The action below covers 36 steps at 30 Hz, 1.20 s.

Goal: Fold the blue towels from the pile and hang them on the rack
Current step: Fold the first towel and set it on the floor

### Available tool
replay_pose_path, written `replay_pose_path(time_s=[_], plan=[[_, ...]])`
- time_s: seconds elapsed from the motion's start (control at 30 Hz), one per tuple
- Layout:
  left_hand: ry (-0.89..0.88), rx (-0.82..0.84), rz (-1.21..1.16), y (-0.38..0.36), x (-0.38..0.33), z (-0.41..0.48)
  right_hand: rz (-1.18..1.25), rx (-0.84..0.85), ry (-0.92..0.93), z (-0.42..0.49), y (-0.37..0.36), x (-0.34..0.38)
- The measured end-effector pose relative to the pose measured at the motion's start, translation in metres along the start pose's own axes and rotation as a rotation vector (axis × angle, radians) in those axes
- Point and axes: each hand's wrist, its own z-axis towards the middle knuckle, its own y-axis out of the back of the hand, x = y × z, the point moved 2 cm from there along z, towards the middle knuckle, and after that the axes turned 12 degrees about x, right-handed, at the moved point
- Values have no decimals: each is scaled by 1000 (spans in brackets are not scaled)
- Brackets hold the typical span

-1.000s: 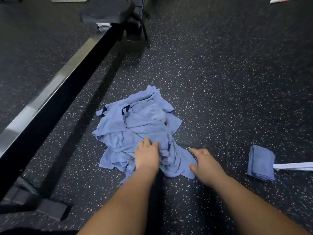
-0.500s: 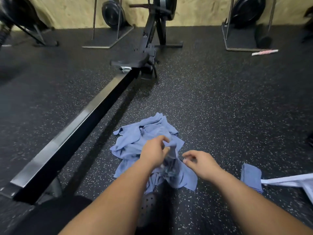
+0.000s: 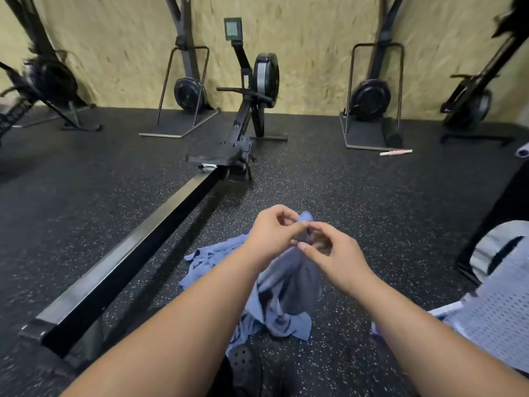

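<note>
Two hands, left hand [image 3: 270, 234], right hand [image 3: 333, 257], pinching soft crumpled blue towel [image 3: 289, 285] (limp folds)

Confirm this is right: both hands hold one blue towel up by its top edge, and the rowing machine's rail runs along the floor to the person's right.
Not quite. The head view shows the rowing machine's rail on the person's left, not right. The rest stands: the left hand and right hand both pinch the top edge of one blue towel, lifted above the pile.
</note>
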Motion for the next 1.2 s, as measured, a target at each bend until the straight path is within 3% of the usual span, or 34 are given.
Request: replay_pose_path(time_s=[0.2,0.33,0.6,0.77,1.03,1.2], plan=[[-64,207,-261,-30,-41,-9,-165,-201,67,-9,50,11],[-87,222,-142,-43,-31,-4,-169,-160,3,-23,73,-2],[-173,355,348,-76,14,21,146,138,-187,-40,78,-55],[-215,340,568,-86,19,46,248,141,-265,-29,79,-86],[-178,368,595,-90,26,96,-102,20,-202,5,97,-111],[-177,359,580,-89,31,111,-143,17,-263,19,102,-116]])
